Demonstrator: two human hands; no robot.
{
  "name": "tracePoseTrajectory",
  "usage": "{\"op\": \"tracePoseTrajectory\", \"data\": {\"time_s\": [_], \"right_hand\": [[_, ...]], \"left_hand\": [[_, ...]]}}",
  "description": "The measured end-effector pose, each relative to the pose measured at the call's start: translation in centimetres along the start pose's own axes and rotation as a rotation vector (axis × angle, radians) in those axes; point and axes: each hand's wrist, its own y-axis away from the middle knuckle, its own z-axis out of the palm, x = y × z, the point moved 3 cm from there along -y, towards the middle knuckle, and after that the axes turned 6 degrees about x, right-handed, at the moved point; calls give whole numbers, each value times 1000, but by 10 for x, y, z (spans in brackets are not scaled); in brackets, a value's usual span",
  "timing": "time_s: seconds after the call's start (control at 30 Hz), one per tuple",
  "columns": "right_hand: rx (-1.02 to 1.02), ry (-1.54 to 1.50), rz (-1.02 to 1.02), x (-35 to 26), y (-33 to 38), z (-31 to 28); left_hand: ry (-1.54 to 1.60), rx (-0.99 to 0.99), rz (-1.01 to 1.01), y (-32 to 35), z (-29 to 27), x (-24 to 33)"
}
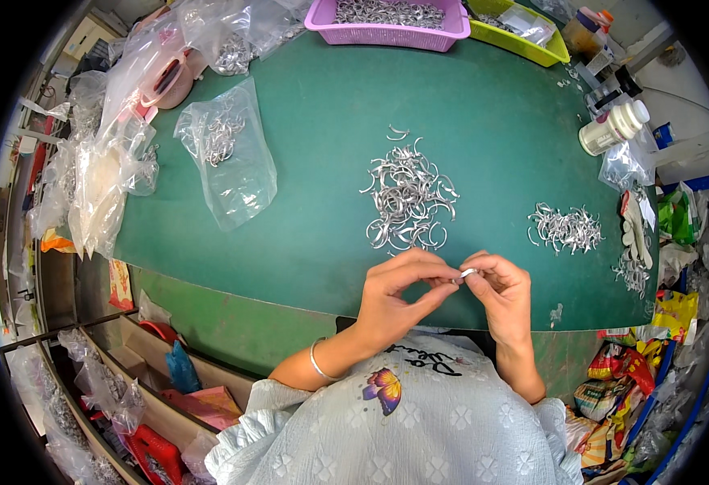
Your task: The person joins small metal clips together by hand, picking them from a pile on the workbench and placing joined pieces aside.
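Over the near edge of the green table my left hand (399, 293) and my right hand (501, 293) meet, fingertips pinched together. Between them is a small curved silver metal piece (469, 272), gripped by both; its ends are hidden by the fingers. Just beyond my hands lies a loose heap of similar curved silver pieces (409, 198). Farther right, a smaller, denser pile of silver pieces (566, 229) rests on the table.
A clear plastic bag (237, 190) with metal pieces lies to the left. At the back stand a purple basket (387, 34) and a yellow-green basket (524, 47). A white bottle (613, 128), a glove (634, 226) and another small pile (631, 276) line the right edge.
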Motion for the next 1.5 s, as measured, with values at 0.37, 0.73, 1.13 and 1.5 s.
{"op": "tracePoseTrajectory", "data": {"time_s": [0.37,0.73,1.13,1.5], "right_hand": [[644,1138,-536,-1,-20,-73],[207,1187,-479,43,-42,-8],[310,134,-1,25,-21,-7],[189,241,-268,-8,-3,5]], "left_hand": [[-31,257,-215,1,-18,-33],[-262,172,-175,4,-19,-47],[-135,76,-169,2,0,-34],[166,154,-275,2,0,-20]]}}
